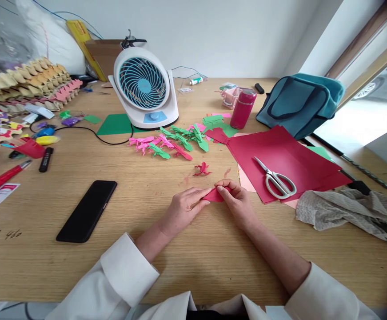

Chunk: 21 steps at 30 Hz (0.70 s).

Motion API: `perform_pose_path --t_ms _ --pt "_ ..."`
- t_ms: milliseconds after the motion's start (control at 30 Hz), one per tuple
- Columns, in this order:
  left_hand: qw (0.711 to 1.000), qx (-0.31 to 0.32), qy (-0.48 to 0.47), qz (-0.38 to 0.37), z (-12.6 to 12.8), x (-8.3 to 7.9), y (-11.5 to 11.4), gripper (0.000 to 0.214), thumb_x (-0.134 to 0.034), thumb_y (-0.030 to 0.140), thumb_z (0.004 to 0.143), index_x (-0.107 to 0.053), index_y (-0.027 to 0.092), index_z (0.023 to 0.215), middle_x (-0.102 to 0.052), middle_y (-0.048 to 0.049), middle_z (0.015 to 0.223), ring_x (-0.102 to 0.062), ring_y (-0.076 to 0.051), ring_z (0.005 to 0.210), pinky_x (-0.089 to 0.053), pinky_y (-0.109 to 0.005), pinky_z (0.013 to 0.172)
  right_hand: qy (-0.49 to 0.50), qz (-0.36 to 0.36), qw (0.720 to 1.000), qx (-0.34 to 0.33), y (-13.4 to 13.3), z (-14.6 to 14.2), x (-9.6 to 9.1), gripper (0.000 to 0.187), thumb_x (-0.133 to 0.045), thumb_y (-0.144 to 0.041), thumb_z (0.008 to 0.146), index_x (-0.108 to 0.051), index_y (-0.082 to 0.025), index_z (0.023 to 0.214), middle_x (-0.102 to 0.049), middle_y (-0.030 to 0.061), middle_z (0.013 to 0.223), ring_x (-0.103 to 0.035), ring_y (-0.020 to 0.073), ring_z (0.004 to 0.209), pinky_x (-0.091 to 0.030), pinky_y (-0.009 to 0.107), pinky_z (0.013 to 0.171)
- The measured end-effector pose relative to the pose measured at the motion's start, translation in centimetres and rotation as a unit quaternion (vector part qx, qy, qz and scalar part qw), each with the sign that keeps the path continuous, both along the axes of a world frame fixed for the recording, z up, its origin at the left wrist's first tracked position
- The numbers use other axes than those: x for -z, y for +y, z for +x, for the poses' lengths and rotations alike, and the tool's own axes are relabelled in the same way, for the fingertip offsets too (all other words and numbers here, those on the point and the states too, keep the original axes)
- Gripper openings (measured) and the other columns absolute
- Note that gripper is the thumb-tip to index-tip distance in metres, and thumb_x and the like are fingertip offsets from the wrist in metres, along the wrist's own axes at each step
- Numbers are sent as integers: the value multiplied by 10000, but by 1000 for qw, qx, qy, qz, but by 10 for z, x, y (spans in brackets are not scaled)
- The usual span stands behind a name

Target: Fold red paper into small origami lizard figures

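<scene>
My left hand [184, 207] and my right hand [236, 198] meet at the middle of the wooden table [113, 262]. Both pinch a small folded piece of red paper [216, 194] that lies flat on the wood between them. Just beyond it sits a finished red folded figure [202, 169]. Farther back lies a heap of pink and green folded figures [171, 143]. A stack of red paper sheets [280, 162] lies to my right, with white-handled scissors [276, 178] on top.
A black phone [87, 210] lies to the left. A white desk fan [144, 88] stands at the back, its cable trailing left. A red flask [243, 108], a teal bag [300, 103], a grey cloth [346, 211], pens and more paper craft at far left.
</scene>
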<state>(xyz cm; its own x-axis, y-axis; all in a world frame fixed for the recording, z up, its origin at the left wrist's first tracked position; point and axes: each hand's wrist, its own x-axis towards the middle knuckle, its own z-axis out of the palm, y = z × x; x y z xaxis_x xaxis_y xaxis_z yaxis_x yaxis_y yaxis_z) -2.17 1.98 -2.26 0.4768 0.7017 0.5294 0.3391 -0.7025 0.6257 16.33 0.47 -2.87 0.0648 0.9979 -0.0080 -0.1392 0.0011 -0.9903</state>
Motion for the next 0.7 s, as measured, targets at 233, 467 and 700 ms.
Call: perform_pose_path --t_ms 233,467,700 --pt "996 -29 -22 -76 1 0 -1 261 -662 171 860 -713 214 1112 -751 -50 1032 -710 -169 914 -564 -274 842 -2 1 1000 -6 0 -1 -5 277 -742 -453 752 -669 -207 859 -639 4 806 -550 141 714 -446 264 687" --pt "978 -61 -58 -193 4 -4 -1 171 -713 157 791 -740 188 957 -764 -15 881 -706 -150 783 -544 -242 789 -14 17 999 -27 0 2 -7 255 -738 -445 766 -673 -211 844 -646 10 805 -558 147 716 -451 268 679" --pt "973 -54 -72 -215 2 -1 1 43 -683 197 823 -712 178 849 -734 -3 812 -678 -132 755 -514 -219 732 -67 62 993 -69 0 4 -3 186 -679 -396 843 -667 -212 867 -632 5 793 -557 145 734 -434 267 695"
